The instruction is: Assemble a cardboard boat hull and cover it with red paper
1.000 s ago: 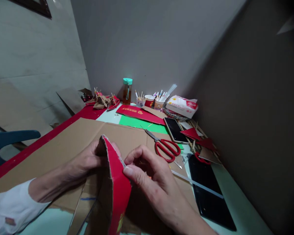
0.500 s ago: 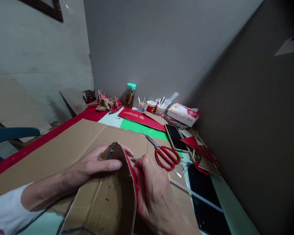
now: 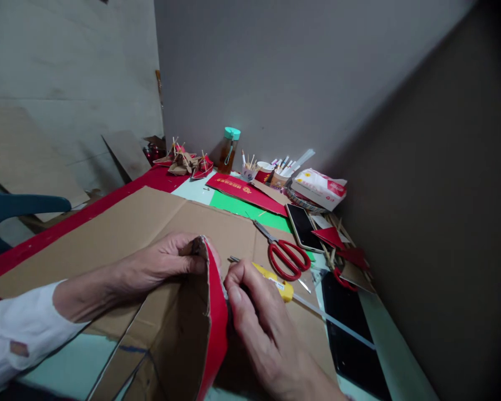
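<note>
I note left hand (image 3: 169,263) pinching the folded cardboard (image 3: 216,326) near its peak, best held firm; right hand (image 3: 259,314) curled beside its red face, fingers nearly closed, grip unclear.

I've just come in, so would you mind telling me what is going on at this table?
A person's left hand holds a bent brown cardboard piece with a red outer face near its top edge. The right hand is at that red face; whether it grips the edge is unclear. Just beyond that hand, a yellow glue gun lies on a flat brown cardboard sheet, a translucent stick running from its rear, beside red-handled metal scissors.
</note>
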The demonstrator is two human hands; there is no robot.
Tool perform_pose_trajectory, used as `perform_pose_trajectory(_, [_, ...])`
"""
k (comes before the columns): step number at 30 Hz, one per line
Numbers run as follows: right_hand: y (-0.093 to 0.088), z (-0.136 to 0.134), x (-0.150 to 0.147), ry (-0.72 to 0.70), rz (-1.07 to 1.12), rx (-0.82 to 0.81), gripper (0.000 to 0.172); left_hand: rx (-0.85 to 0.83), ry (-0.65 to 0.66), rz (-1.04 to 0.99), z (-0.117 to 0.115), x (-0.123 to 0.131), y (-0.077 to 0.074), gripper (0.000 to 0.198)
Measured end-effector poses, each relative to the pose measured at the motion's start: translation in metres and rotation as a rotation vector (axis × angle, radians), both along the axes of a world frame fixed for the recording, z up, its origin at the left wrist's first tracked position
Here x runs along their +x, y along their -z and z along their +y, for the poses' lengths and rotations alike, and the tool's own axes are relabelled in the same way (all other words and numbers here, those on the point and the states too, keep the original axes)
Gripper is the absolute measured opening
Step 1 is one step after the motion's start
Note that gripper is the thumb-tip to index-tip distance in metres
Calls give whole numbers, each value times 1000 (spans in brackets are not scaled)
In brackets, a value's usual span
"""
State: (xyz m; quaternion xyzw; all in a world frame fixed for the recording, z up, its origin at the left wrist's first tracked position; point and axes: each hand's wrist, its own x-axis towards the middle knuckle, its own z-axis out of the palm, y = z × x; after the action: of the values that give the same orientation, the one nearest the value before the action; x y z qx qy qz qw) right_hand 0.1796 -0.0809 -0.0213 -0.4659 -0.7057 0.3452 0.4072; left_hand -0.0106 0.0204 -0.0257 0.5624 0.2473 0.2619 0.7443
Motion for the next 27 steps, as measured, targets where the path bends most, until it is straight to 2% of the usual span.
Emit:
perform_pose_trajectory(2, [-2,0,0,-57,152,-169,28,28,8,-17,0,0,1,33])
perform_pose_trajectory(4, [-3,-1,0,-102,265,-264,32,50,24,-31,1,1,2,32])
perform_pose_trajectory(9, [-6,-2,3,-121,344,-276,31,78,15,-35,1,1,5,30])
perform_pose_trajectory(13, [-8,0,8,-66,268,-239,29,97,-60,-15,2,0,8,32])
perform_pose_trajectory(19, [-14,6,18,-74,147,-193,28,142,-135,16,3,-3,9,35])
perform_pose_trajectory(24, [-15,6,16,-60,-163,24,18,137,-149,39,0,-4,4,42])
perform_pose_trajectory(27, [-9,6,14,-57,-290,154,16,110,-102,82,-3,-4,-2,32])
